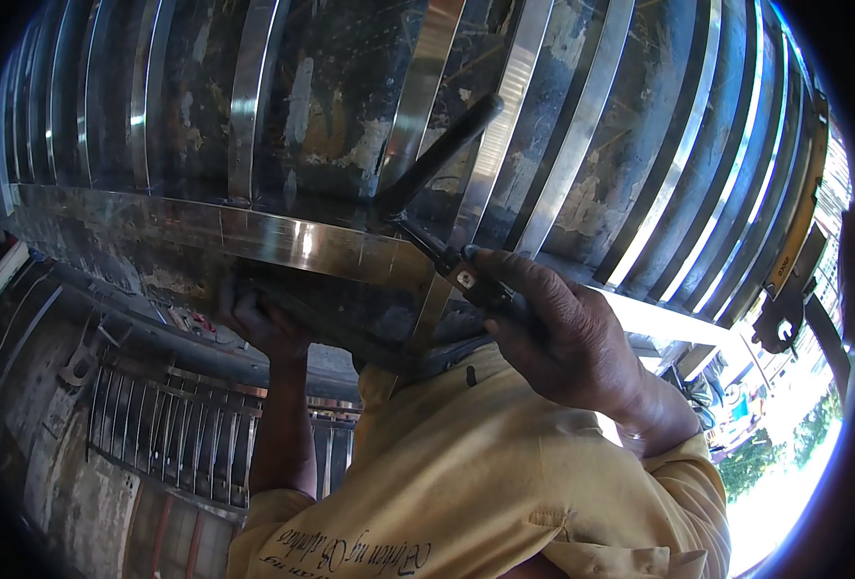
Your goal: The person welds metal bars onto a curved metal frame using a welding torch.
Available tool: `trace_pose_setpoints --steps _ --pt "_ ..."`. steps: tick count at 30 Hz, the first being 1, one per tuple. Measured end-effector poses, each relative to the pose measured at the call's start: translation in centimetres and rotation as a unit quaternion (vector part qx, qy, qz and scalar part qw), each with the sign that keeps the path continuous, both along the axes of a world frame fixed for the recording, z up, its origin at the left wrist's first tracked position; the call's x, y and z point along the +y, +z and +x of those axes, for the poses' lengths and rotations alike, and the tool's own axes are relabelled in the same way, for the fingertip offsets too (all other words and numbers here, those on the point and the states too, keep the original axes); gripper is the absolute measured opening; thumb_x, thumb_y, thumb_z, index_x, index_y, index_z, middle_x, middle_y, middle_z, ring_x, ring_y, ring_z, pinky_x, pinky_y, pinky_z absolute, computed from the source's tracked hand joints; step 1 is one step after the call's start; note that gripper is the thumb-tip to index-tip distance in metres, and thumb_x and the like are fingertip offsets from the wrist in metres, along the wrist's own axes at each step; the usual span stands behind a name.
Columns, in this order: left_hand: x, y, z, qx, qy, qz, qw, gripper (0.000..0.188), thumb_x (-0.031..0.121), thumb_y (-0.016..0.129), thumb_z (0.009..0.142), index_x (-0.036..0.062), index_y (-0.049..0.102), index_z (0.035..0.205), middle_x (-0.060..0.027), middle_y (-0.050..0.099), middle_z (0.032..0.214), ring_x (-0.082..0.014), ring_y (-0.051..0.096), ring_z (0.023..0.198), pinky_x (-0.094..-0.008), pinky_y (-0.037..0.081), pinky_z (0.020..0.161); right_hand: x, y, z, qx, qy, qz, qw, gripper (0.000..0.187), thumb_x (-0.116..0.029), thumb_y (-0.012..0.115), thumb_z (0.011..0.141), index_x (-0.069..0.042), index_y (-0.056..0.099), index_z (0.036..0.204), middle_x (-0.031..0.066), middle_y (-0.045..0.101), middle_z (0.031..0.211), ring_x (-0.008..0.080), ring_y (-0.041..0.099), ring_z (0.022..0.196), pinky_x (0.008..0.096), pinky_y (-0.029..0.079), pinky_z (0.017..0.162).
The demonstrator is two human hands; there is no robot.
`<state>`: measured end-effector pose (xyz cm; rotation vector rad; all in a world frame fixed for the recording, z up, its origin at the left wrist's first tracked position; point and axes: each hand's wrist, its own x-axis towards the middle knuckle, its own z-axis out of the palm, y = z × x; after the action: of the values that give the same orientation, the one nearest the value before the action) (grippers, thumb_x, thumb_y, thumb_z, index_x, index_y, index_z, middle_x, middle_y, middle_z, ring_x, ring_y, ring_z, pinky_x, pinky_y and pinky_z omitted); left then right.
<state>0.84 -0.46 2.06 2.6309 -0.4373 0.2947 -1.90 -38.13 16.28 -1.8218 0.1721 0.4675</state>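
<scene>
While the right hand (567,333) is wrapped round the grip of a black angled tool (454,268), the tool's bent end sits near the middle of the lower edge of the ribbed panel (562,154); contact unclear. Left hand (265,323): fingers partly curled beneath the rail (302,239) along that edge; cannot tell whether it grips anything. Progress, judged: bright strips (246,106) already in a row, so placement looks done; work at the rail probably remains.

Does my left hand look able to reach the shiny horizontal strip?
Probably yes: your left hand is raised below the strip, and your right hand with its dark tool is farther right, leaving the way free.
</scene>
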Motion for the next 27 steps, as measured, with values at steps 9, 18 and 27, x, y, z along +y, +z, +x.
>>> trace_pose_setpoints --steps 9,18,27 --pt "-0.16 0.38 0.3 0.001 -0.02 0.024 1.0 0.045 0.041 0.042 0.111 -0.0025 0.046 0.119 -0.0231 0.046 0.132 -0.0331 0.049 0.123 -0.0483 0.041 0.106 -0.12 -0.04 -0.32 -0.017 -0.024 0.004 1.0 0.056 -0.006 0.07 0.093 -0.01 0.051 0.145 0.0222 0.07 0.109 0.0369 0.075 0.09 0.0416 0.061 0.069" --pt "-0.18 0.09 0.18 -0.003 -0.01 0.001 1.0 0.031 0.029 0.046 0.106 -0.0011 0.05 0.114 -0.0253 0.047 0.135 -0.0383 0.047 0.125 -0.0509 0.039 0.106 -0.02 -0.17 -0.2 -0.01 -0.01 0.006 1.0 0.056 -0.007 0.07 0.094 -0.01 0.05 0.146 0.0207 0.069 0.112 0.0347 0.075 0.087 0.0403 0.062 0.067" --pt "0.43 -0.31 0.33 -0.021 -0.016 0.011 1.0 0.031 0.032 0.045 0.108 0.0017 0.05 0.111 -0.0212 0.049 0.135 -0.0359 0.046 0.126 -0.0537 0.035 0.107 0.25 0.12 -0.13 -0.002 -0.005 -0.004 1.0 0.055 -0.006 0.07 0.093 -0.012 0.053 0.145 0.0204 0.069 0.109 0.0346 0.075 0.082 0.0412 0.062 0.064"
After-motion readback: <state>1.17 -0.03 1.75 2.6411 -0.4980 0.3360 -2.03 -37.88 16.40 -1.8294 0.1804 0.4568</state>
